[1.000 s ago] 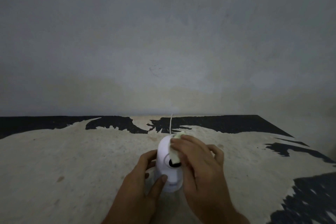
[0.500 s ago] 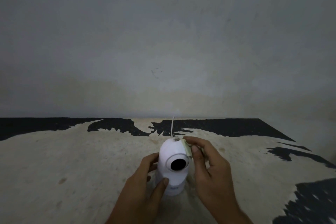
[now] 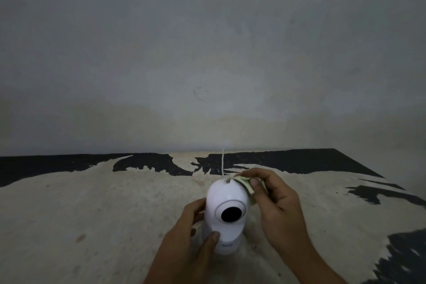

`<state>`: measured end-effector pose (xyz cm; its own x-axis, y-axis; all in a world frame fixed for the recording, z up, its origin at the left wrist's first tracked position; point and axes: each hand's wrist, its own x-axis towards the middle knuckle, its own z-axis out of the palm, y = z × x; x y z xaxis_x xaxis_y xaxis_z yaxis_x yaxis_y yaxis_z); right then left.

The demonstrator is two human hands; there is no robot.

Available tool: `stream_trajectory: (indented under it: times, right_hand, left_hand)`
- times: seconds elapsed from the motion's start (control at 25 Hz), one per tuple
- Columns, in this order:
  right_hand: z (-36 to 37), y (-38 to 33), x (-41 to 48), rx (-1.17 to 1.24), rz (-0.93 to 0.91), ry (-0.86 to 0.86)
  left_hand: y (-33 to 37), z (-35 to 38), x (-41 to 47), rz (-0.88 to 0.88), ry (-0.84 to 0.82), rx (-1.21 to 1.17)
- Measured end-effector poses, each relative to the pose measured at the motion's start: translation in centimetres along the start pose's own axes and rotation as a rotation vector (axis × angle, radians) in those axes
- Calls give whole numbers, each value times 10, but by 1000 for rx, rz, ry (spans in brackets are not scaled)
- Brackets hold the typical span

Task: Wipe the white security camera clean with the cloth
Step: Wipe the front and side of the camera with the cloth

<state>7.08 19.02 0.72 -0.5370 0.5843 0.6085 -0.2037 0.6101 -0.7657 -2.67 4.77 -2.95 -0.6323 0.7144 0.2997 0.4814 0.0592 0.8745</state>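
The white security camera (image 3: pixel 227 198) stands upright on the table, its round black lens facing me. My left hand (image 3: pixel 191 237) grips its lower body, thumb across the front near the base. My right hand (image 3: pixel 276 200) pinches a small folded pale cloth (image 3: pixel 246 185) and presses it against the upper right side of the camera's head. Part of the cloth is hidden under my fingers.
The worn table top (image 3: pixel 92 214) is beige with black patches where the coating remains. A thin white cable (image 3: pixel 222 161) runs from behind the camera to the back edge. A grey wall (image 3: pixel 207 53) stands directly behind the table.
My right hand has slid the cloth off the lens and front face, round to the camera's upper right side. The lens is now uncovered. My left hand keeps its hold.
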Motion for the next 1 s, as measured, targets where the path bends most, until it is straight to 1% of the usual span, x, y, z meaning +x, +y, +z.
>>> stream_trajectory:
  times: [0.08, 0.12, 0.24, 0.28, 0.32, 0.44, 0.48, 0.6, 0.64, 0.68, 0.8, 0.88, 1.0]
  right_hand:
    - [1, -5, -1, 44, -49, -13]
    - [4, -5, -1, 59, -28, -27]
    - [10, 2, 2, 104, 184, -33]
    - [9, 2, 2, 107, 221, -32]
    - [7, 2, 3, 100, 212, -20]
    - [1, -2, 2, 111, 84, 11]
    - [1, -2, 1, 114, 85, -2]
    - [5, 5, -1, 58, 260, -53]
    - [4, 6, -1, 36, 287, -57]
    - [2, 6, -1, 23, 267, -46]
    - [-3, -2, -1, 34, 125, -48]
    - [-3, -2, -2, 40, 128, -79]
    - [-7, 2, -2, -57, 166, -87]
  left_hand:
    - [0, 1, 2, -1, 5, 8]
    - [1, 2, 2, -1, 12, 15]
    - [1, 1, 0, 4, 12, 9]
    - [1, 1, -1, 5, 9, 4]
    - [1, 0, -1, 1, 4, 2]
    - [1, 1, 1, 1, -8, 20]
    - [1, 1, 1, -2, -11, 26]
    - [1, 1, 1, -8, -18, 25]
    - [2, 1, 1, -5, -20, 30]
    - [1, 0, 1, -1, -20, 35]
    - [1, 1, 3, -11, -14, 40]
    - [1, 2, 2, -12, -13, 39]
    - [1, 2, 1, -3, -1, 30]
